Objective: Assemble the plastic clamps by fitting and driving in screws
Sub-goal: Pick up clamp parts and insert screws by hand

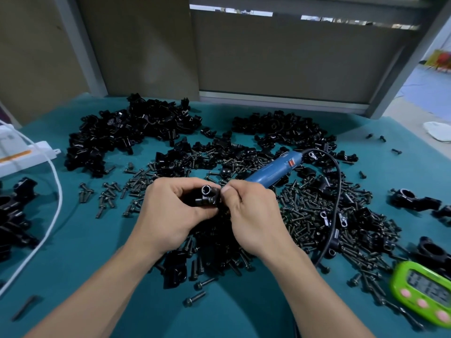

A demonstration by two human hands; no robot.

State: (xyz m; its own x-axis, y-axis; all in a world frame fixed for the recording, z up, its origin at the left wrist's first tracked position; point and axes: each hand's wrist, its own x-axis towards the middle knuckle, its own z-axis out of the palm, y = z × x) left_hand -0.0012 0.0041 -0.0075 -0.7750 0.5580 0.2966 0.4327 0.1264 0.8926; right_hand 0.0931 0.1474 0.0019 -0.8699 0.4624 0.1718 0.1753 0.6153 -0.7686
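Nearest us, our forearms (102, 289) frame a few loose flange screws (195, 298) on the teal table cover (97, 252).

- **Far left:** A white power strip (26, 152) sits there with its white cable (52, 215) looping down past a cluster of finished clamps (14, 215).
- **Left hand:** Our left hand (170, 203) has its fingers curled round a black plastic clamp (207, 196). It holds the clamp up above the heap, round bore facing us.
- **Right hand:** Our right hand (249, 211) meets the clamp on its right side, thumb and forefinger pinched tight against it. What they pinch is hidden, most likely a screw.
- **Behind the right hand:** The blue electric screwdriver (275, 170) lies on the heap, apparently not held. Its black cord (338, 191) arcs over the big spread of screws (317, 215).
- **Further right:** More finished clamps (415, 201) come first, then a green timer (424, 289) at the edge.

We judge this to be the fitting step, with the screw being started by hand in the clamp's side hole. Next, the right hand will need to let go and take up the screwdriver. The left hand must keep the clamp steady so the bit can seat squarely in the screw head.
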